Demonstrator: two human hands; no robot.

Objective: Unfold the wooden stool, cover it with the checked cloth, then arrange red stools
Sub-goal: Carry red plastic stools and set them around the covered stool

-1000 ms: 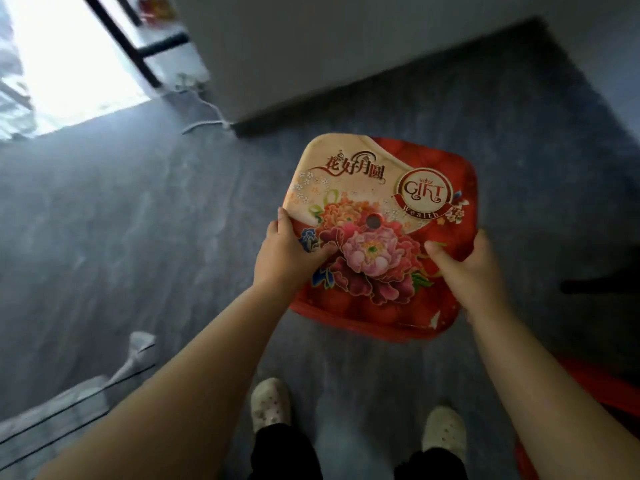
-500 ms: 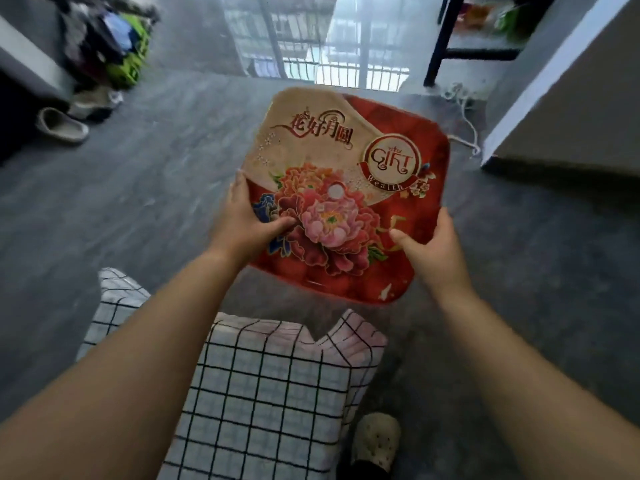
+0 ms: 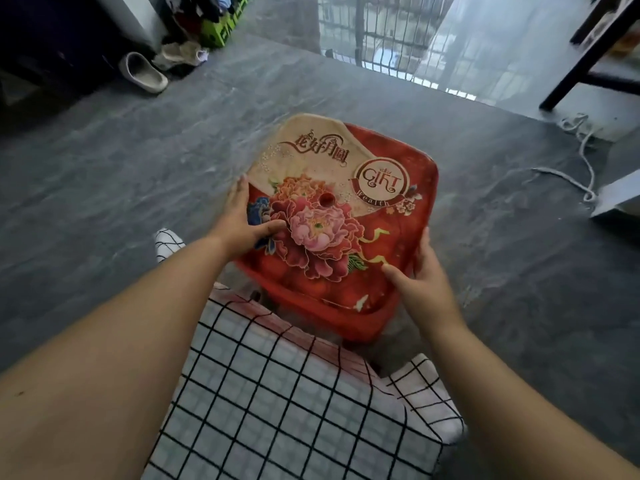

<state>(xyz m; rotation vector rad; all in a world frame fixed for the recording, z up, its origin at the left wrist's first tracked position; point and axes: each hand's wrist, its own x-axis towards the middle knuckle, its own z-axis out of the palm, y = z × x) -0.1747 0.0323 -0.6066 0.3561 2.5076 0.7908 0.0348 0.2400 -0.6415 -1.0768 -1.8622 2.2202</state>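
A red plastic stool with a flower print and a "GIFT" badge on its seat is held low over the grey floor. My left hand grips its left edge, thumb on the seat. My right hand grips its near right corner. Just in front of me, below the stool, the black-and-white checked cloth lies draped over something that it hides. The red stool's legs are mostly hidden under its seat.
A grey slipper and a pile of clothes with a green crate lie at the far left. A barred window is ahead. A black table leg and a white cord are at the right.
I have turned left, bringing the checked cloth into view below me. The red stool has come down from chest height to just beyond the cloth, both hands still on it.
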